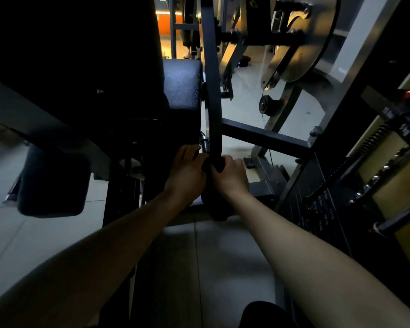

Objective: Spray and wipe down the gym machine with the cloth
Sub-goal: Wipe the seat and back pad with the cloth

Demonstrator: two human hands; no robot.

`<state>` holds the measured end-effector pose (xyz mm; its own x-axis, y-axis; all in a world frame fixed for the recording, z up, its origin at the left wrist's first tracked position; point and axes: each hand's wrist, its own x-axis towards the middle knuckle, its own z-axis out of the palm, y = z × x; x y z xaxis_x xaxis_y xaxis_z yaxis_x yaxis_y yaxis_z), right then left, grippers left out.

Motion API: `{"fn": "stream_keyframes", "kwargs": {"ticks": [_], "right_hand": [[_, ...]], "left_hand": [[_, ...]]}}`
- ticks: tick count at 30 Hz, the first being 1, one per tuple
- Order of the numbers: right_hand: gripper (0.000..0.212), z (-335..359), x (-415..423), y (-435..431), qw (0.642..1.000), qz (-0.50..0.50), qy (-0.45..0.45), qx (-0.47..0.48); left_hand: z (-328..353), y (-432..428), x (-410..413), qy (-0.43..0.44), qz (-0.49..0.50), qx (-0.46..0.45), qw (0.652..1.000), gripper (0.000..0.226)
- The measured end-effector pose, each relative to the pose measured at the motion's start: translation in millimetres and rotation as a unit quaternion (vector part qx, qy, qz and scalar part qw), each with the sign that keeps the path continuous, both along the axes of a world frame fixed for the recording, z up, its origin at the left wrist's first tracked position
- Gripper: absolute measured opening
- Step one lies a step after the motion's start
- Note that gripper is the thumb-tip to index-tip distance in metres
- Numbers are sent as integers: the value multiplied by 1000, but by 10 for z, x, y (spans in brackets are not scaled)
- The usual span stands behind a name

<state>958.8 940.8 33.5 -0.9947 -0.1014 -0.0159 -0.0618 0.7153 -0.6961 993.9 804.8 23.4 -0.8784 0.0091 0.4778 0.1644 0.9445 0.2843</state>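
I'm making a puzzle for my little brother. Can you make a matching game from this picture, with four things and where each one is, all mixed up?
Things
1. dark cloth
2. round metal disc
3. orange wall
4. weight stack

Places
A. far back, top middle
B. right side, lower than the disc
C. round the upright bar, gripped by the left hand and right hand
D. top right, high on the machine

Pairs: 1-C, 2-D, 3-A, 4-B
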Motion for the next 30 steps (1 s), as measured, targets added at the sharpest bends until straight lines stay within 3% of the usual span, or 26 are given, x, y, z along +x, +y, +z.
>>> {"fn": "stream_keyframes", "kwargs": {"ticks": [2, 6, 12, 17, 22, 25, 27, 30], "right_hand": [[52, -36, -105, -146, 998, 34, -46, -41], [61, -233, -47, -248, 972, 11, -140, -190], [59, -323, 112, -90, 994, 23, -103, -20], [51, -232, 295, 106, 992, 60, -103, 49], [52, -177, 338, 293, 987, 70, -125, 68], [57, -192, 238, 313, 992, 46, -82, 89], [53, -235, 159, 239, 996, 27, -74, 29], [56, -288, 172, 53, 988, 34, -150, -31]], "left_hand": [[-101, -46, 156, 12, -5, -26, 1000, 48], [-81, 40, 144, -18, 36, -18, 999, 50], [-82, 46, 171, -15, 25, -11, 1000, 49], [-59, 61, 191, -17, 20, -16, 1000, 42], [-60, 63, 205, -10, 20, -7, 1000, 44], [-79, 63, 201, 1, 28, 6, 1000, 47], [-72, 63, 206, 6, 28, 11, 1000, 47], [-30, 80, 217, -12, 24, 17, 1000, 50]]}}
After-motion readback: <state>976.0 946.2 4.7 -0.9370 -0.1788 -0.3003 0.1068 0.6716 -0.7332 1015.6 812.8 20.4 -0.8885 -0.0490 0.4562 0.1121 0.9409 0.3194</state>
